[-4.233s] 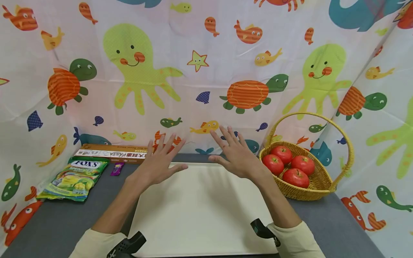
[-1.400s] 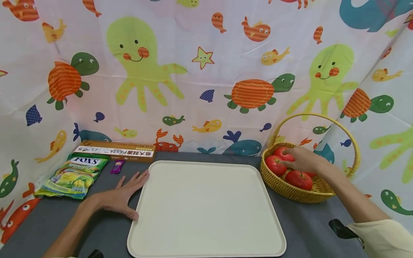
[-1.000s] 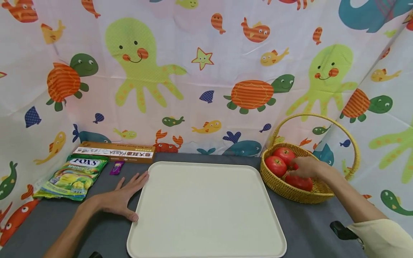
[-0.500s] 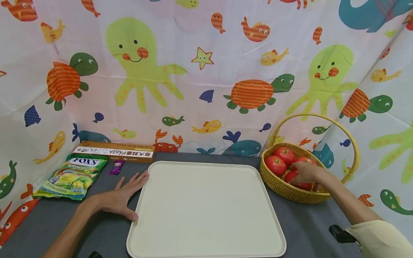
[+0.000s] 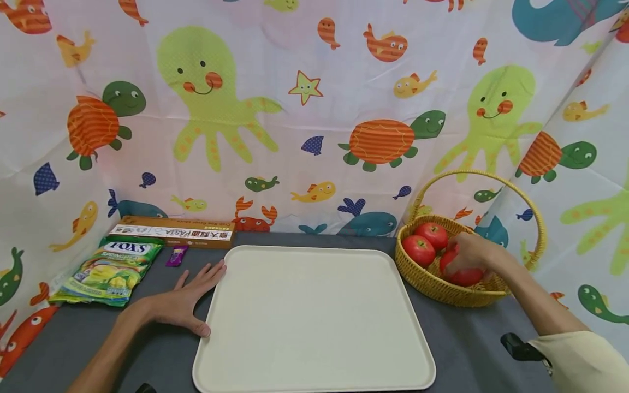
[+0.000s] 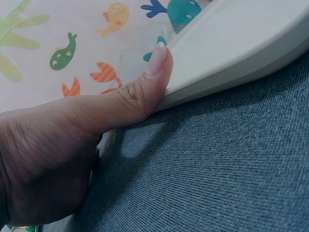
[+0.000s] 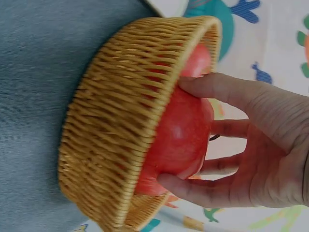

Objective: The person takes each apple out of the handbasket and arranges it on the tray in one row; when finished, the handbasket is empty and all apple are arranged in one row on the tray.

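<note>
My left hand (image 5: 184,305) rests on the left edge of a cream tray (image 5: 314,316), fingers spread. In the left wrist view its thumb (image 6: 157,63) lies against the tray's rim (image 6: 231,79). On the right, my right hand (image 5: 472,254) reaches into a yellow wicker basket (image 5: 442,292) holding several red apples (image 5: 417,251). In the right wrist view, the thumb and fingers curve round one apple (image 7: 181,130), which sits within the basket (image 7: 111,111). Part of the apples is hidden by this hand in the head view.
At the left lie a green candy bag (image 5: 110,270), a small purple wrapped sweet (image 5: 177,255) and a long brown pasta box (image 5: 172,232). The basket's tall handle (image 5: 538,218) arches over the apples. A sea-animal printed curtain (image 5: 295,136) stands behind the grey table (image 5: 467,349).
Both hands were raised over the tray; the left came down to the tray's left edge and stays there. The right moved into the basket, shifted among the apples, and now grips one.
</note>
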`<state>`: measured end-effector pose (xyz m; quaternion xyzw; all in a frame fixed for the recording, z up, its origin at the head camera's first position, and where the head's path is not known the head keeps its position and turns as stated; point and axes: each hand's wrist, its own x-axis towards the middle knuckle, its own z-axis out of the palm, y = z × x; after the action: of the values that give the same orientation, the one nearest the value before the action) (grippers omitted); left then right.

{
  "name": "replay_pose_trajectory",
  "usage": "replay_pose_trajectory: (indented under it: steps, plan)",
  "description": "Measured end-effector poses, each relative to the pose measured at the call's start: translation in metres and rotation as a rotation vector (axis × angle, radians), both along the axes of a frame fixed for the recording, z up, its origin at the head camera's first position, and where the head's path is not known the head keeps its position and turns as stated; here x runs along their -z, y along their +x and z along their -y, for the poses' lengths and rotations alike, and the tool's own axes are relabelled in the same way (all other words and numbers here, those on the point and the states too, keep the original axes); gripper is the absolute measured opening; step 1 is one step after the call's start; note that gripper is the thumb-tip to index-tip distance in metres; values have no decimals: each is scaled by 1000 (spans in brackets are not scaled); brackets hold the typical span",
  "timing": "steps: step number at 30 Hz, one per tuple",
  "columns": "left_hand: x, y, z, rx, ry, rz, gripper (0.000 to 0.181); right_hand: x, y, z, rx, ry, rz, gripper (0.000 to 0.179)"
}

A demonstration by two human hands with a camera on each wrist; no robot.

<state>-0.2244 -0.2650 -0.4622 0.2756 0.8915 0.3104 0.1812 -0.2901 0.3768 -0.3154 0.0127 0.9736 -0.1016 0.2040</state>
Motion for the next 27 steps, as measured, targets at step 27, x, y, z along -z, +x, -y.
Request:
replay_pose_trajectory:
  steps: [27]
  plan:
    - [3, 3, 0, -10, 13, -10, 134, -51, 18, 47, -252, 11, -275, 64]
